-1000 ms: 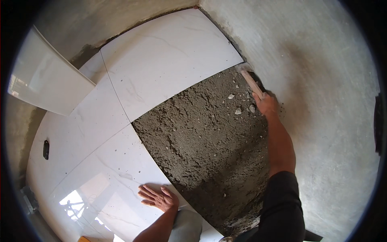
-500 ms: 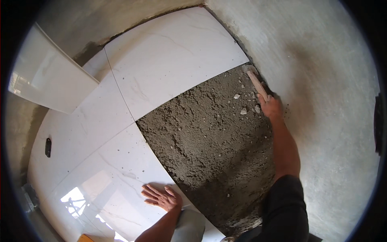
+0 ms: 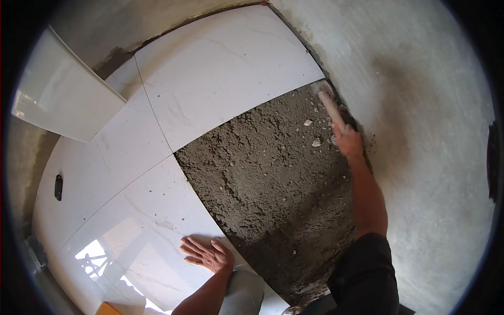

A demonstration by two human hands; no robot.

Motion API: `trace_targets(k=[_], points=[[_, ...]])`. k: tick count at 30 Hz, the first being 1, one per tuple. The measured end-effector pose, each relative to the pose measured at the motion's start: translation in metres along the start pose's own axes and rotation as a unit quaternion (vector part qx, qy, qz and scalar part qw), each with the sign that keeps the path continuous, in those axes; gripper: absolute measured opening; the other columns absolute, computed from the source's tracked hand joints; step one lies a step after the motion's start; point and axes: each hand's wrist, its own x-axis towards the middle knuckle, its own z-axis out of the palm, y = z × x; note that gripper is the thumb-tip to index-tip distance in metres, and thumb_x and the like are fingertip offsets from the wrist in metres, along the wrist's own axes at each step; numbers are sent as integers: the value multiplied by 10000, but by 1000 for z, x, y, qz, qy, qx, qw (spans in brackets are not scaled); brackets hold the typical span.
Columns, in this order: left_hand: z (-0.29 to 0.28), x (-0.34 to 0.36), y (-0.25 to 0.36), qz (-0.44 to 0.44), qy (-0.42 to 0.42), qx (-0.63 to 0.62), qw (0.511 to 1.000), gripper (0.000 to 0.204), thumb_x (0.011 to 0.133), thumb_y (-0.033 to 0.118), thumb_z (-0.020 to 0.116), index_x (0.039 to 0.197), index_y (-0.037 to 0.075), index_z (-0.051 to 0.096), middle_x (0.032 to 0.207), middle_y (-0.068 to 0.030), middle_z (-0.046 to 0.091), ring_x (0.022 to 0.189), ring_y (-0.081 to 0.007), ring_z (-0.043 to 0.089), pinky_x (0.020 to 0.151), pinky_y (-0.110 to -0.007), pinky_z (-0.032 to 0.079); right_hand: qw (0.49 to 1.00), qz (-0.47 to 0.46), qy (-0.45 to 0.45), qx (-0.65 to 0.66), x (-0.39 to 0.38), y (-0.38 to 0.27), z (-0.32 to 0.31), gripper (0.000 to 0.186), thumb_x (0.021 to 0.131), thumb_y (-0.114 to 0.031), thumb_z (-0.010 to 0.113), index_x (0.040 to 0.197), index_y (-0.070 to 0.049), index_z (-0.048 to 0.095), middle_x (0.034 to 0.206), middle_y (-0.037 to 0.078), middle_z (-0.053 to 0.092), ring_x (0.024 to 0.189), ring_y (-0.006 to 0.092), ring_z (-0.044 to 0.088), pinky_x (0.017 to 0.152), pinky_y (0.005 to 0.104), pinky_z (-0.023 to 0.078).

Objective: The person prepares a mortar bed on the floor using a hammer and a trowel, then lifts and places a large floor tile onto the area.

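Observation:
My left hand (image 3: 211, 256) lies flat on a white marble-patterned tile (image 3: 152, 220), fingers spread and holding nothing. At the far right, beside the wall, my right hand (image 3: 348, 142) is wrapped round a wooden-handled tool (image 3: 331, 111). The tool's greyish head is blurred, so its exact kind is unclear; it meets the mortar bed at the corner by the far tile (image 3: 226, 68). Rough grey mortar (image 3: 262, 173) fills the gap between the tiles and the wall. Several pale chips, among them a white chip (image 3: 316, 142), lie near my right hand.
A bare grey wall (image 3: 420, 157) bounds the right side. A white panel (image 3: 63, 89) rises over the tiles at the left. Nearby, a small black object (image 3: 58, 187) rests on the tiles. Something orange (image 3: 107, 308) shows at the lower left edge.
My right hand and the tool have shifted slightly left, with the tool head still by the far tile's corner. My left hand stays flat on the tile. The whole view has moved slightly.

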Motion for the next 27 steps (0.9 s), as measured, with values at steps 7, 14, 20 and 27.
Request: trace_targets(k=[7, 14, 20, 27], points=[[0, 3, -3, -10, 7, 9, 1000, 734, 927, 504, 218, 1446, 22, 24, 1524, -156, -5, 1398, -367, -44, 1069, -578, -55, 942, -327, 54, 54, -40, -39, -23, 632, 791, -621, 531, 944, -8, 565, 885, 226, 638, 783, 414, 632, 714, 490, 503], [0, 2, 4, -6, 0, -2, 1000, 735, 926, 499, 219, 1446, 20, 18, 1524, -158, -6, 1397, -369, -48, 1070, -573, -59, 999, -5, 24, -25, 0, -10, 4, 627, 795, -614, 534, 919, 1, 558, 818, 212, 647, 772, 402, 636, 671, 495, 504], [2, 1, -2, -11, 1, -3, 1000, 778, 911, 584, 166, 1450, 41, 25, 1526, -139, -5, 1400, -354, -48, 1073, -574, -49, 957, -275, 83, 34, -32, -29, -8, 591, 813, -586, 535, 906, -3, 554, 829, 224, 645, 752, 393, 641, 610, 462, 518], [1, 1, 0, -6, 0, 4, 1000, 749, 922, 523, 204, 1445, 19, 22, 1523, -159, -2, 1397, -368, -45, 1072, -569, -61, 997, 19, 60, -33, -13, -20, 11, 583, 819, -597, 519, 862, -16, 541, 766, 200, 638, 681, 391, 634, 619, 482, 513]])
